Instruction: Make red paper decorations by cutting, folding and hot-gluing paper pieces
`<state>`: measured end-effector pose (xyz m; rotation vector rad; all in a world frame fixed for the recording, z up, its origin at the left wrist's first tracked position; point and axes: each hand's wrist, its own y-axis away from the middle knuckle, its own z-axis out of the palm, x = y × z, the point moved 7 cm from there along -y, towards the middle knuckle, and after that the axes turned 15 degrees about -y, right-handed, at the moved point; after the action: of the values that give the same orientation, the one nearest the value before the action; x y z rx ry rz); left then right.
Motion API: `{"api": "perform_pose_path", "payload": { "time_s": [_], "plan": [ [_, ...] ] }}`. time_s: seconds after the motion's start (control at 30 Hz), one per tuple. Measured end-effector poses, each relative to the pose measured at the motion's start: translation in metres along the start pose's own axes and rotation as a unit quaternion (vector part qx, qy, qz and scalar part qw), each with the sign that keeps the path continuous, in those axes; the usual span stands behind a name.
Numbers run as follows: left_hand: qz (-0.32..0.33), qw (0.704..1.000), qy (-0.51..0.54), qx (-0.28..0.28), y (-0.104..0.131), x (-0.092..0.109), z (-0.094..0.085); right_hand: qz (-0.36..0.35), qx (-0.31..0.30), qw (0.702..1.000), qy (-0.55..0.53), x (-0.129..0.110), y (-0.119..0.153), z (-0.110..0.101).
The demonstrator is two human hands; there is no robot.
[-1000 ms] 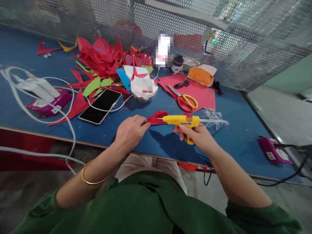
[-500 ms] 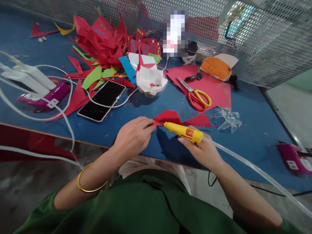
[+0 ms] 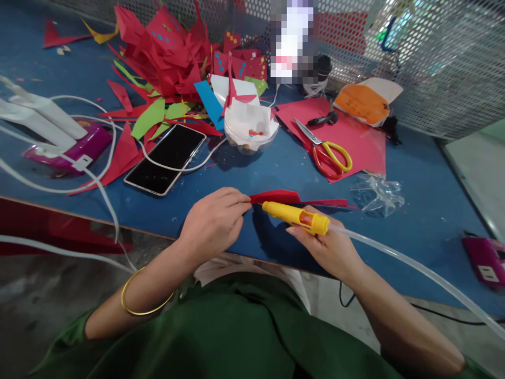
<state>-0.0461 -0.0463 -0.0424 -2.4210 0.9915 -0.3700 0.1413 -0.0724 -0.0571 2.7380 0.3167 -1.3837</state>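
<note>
My left hand (image 3: 216, 220) pinches the left end of a folded red paper piece (image 3: 278, 196) close to the table's front edge. The rest of that piece stretches to the right, seen nearly edge-on. In my right hand (image 3: 329, 239) is a yellow hot glue gun (image 3: 290, 213), its nozzle pointing left at the paper by my left fingertips. A long clear glue stick (image 3: 398, 255) runs out of its back toward the lower right. Whether the nozzle touches the paper I cannot tell.
Red-and-yellow scissors (image 3: 329, 155) lie on a red sheet (image 3: 365, 150). A clear bowl (image 3: 250, 139) with white paper, a phone (image 3: 165, 159) under a white cable and a red paper heap (image 3: 169, 58) stand behind. Crumpled clear plastic (image 3: 376, 196) lies right; a purple power strip (image 3: 89, 145) left.
The red paper has tipped to a narrower, edge-on view between my fingers. The glue gun keeps nearly the same place, its nozzle slightly lower. The whole view has shifted a little.
</note>
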Motion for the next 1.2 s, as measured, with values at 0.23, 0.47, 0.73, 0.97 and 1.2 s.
{"api": "perform_pose_path", "payload": {
  "time_s": [0.23, 0.47, 0.73, 0.97, 1.2],
  "plan": [
    [-0.014, 1.000, 0.009, 0.001, 0.0012, -0.0025, 0.0007, 0.006, 0.003, 1.000, 0.012, -0.0003, -0.0029, 0.0051],
    [-0.019, 1.000, 0.007, -0.008, 0.0007, -0.0025, 0.0010, 0.004, 0.010, 0.999, 0.037, 0.0007, -0.0031, 0.0045],
    [-0.023, 1.000, 0.012, -0.004, 0.0007, -0.0033, 0.0017, 0.013, 0.023, 0.999, 0.047, 0.0043, 0.0015, 0.0023],
    [-0.033, 0.999, 0.015, -0.009, 0.0012, -0.0037, 0.0020, 0.032, 0.032, 0.998, 0.043, 0.0057, 0.0031, -0.0007],
    [-0.031, 0.999, 0.017, 0.003, 0.0006, -0.0038, 0.0014, 0.029, 0.039, 0.997, 0.056, 0.0077, 0.0063, -0.0033]
  ]
}}
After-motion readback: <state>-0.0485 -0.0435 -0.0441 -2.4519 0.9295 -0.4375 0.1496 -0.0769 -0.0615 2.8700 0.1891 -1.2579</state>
